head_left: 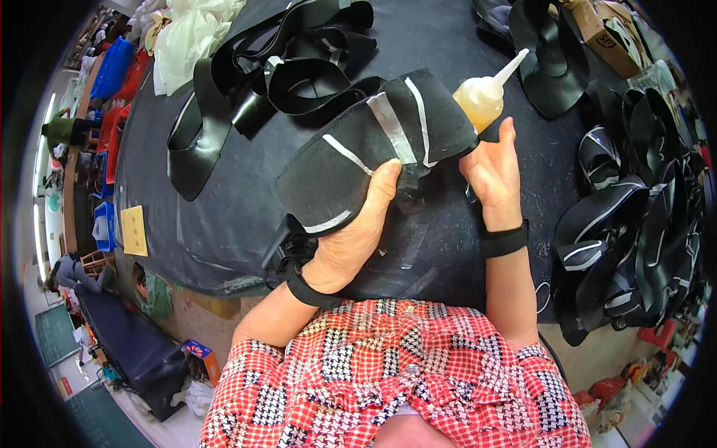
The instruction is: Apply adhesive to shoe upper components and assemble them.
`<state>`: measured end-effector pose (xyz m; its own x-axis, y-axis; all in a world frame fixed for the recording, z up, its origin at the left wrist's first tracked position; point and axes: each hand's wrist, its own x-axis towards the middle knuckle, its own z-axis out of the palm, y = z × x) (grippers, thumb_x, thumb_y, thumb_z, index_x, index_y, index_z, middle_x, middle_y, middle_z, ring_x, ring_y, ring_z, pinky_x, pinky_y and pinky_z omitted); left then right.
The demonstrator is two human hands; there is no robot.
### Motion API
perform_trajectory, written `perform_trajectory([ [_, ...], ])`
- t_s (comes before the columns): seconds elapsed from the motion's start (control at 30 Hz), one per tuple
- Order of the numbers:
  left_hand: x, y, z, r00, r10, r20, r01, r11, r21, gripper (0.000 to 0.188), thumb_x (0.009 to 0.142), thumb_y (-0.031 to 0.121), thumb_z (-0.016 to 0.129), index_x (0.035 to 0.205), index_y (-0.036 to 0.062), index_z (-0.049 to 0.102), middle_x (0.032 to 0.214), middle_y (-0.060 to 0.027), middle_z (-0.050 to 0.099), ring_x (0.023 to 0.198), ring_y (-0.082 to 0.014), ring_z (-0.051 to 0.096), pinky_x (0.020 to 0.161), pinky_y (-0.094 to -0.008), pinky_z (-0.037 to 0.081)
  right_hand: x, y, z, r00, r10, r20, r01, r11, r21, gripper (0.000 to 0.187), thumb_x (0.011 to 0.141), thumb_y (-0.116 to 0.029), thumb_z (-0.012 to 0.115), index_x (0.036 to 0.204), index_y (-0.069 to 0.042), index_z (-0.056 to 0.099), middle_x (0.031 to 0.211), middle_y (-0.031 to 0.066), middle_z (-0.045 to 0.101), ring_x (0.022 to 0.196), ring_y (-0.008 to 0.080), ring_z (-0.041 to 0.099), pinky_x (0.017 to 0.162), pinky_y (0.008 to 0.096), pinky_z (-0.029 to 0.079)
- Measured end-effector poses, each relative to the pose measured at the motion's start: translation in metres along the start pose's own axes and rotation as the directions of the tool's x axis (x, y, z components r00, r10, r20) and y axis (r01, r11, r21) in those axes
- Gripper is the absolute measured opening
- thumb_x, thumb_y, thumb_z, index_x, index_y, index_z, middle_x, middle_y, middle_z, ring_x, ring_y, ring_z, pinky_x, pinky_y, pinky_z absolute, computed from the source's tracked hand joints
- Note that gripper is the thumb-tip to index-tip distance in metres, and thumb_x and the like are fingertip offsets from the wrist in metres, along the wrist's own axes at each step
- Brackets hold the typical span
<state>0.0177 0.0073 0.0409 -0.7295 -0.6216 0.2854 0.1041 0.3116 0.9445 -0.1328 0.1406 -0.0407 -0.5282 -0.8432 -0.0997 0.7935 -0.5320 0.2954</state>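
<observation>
My left hand (pixel 357 224) is closed on a curved black shoe upper (pixel 328 179), its thumb lying on top and its fingers hidden underneath. Whitish strips run along the matte inner face of the piece. At its far right end is my right hand (pixel 494 175), fingers curled at the edge and thumb pointing up; part of its grip is hidden. Just beyond that hand, a squeeze bottle (pixel 479 104) of yellowish liquid points its long white nozzle up and right. Its base is hidden behind the black piece and the hand.
Black glossy pieces (pixel 299 82) lie heaped at the far left of the dark table (pixel 246 224). More are piled at the right (pixel 635 224) and far right. A yellow card (pixel 134 230) rests at the left edge. A cardboard box (pixel 606 37) stands in the far right corner.
</observation>
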Motion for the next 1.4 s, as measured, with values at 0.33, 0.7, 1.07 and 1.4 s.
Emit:
perform_trajectory([
  [0.33, 0.002, -0.007, -0.018, 0.991, 0.078, 0.11, -0.092, 0.988, 0.128, 0.013, 0.079, 0.006, 0.063, 0.089, -0.001, 0.06, 0.079, -0.0009, 0.06, 0.066, -0.0085, 0.054, 0.058, -0.0216, 0.043, -0.01, -0.014, 0.028, 0.938, -0.338, 0.075, 0.341, 0.868, -0.361, 0.039, 0.077, -0.018, 0.062, 0.112, -0.004, 0.049, 0.111, 0.0147, 0.054, 0.103, 0.0308, 0.052, 0.09, 0.0481, 0.044],
  [0.7, -0.008, -0.007, -0.001, 0.973, 0.14, 0.184, -0.17, 0.972, 0.164, 0.009, 0.076, 0.006, 0.063, 0.083, 0.0009, 0.062, 0.07, -0.0008, 0.059, 0.06, -0.0107, 0.056, 0.055, -0.0242, 0.044, -0.11, 0.042, 0.09, 0.668, -0.636, 0.385, 0.533, 0.049, -0.844, 0.072, 0.075, -0.027, 0.065, 0.131, -0.001, 0.028, 0.126, 0.0277, 0.039, 0.112, 0.0387, 0.045, 0.094, 0.0448, 0.039],
  [1.07, -0.01, -0.012, 0.01, 0.947, -0.002, 0.32, -0.019, 0.998, 0.062, 0.016, 0.077, 0.01, 0.064, 0.087, -0.0018, 0.062, 0.077, -0.0016, 0.061, 0.067, -0.0089, 0.057, 0.061, -0.0233, 0.045, -0.105, 0.069, 0.109, 0.456, -0.572, 0.682, 0.627, -0.338, -0.702, 0.036, 0.074, 0.0, 0.065, 0.107, 0.003, 0.052, 0.098, 0.0083, 0.058, 0.089, 0.0171, 0.058, 0.084, 0.0328, 0.047],
  [1.4, -0.006, -0.027, 0.011, 0.95, 0.019, 0.312, -0.044, 0.996, 0.072, 0.015, 0.078, 0.01, 0.064, 0.087, -0.0018, 0.062, 0.076, -0.0017, 0.061, 0.066, -0.0083, 0.056, 0.059, -0.022, 0.044, -0.083, 0.069, 0.107, 0.596, -0.514, 0.617, 0.453, -0.418, -0.787, 0.043, 0.076, -0.009, 0.067, 0.113, 0.001, 0.047, 0.104, 0.0078, 0.056, 0.094, 0.0169, 0.056, 0.087, 0.0328, 0.045],
])
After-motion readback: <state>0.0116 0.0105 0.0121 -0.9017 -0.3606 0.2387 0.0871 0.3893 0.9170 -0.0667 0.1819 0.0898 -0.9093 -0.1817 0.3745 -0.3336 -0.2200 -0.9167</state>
